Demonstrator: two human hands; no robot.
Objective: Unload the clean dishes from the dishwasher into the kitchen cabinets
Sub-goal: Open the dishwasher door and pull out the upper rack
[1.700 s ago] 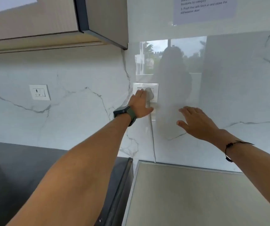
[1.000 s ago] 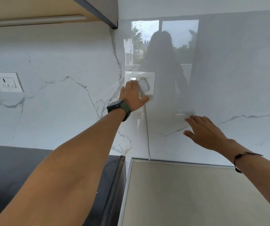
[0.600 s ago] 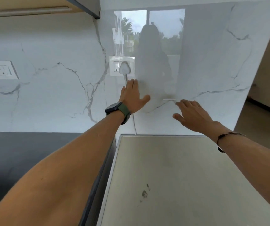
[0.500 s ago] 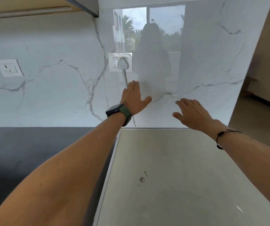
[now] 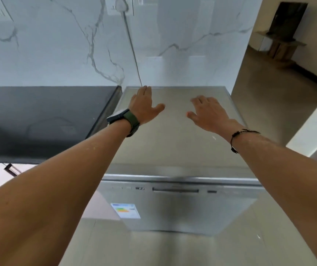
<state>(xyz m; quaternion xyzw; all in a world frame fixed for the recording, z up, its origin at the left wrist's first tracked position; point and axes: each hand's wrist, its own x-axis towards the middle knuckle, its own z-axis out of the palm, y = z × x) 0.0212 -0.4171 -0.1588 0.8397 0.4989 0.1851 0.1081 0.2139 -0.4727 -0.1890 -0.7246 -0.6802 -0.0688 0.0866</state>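
— While my left hand [image 5: 145, 104] and right hand [image 5: 208, 112] hovered flat, fingers straight and holding nothing, over the top at mid-frame, where was the dishwasher [image 5: 176, 208]?

— Its closed door filled the lower centre, handle slot [image 5: 175, 190] just under the top edge.

— How would I have opened it well?

— I judged: hook that slot with one hand, lower the door slowly, standing clear.

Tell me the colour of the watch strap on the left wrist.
Dark olive green watch strap, clearest in the head view.
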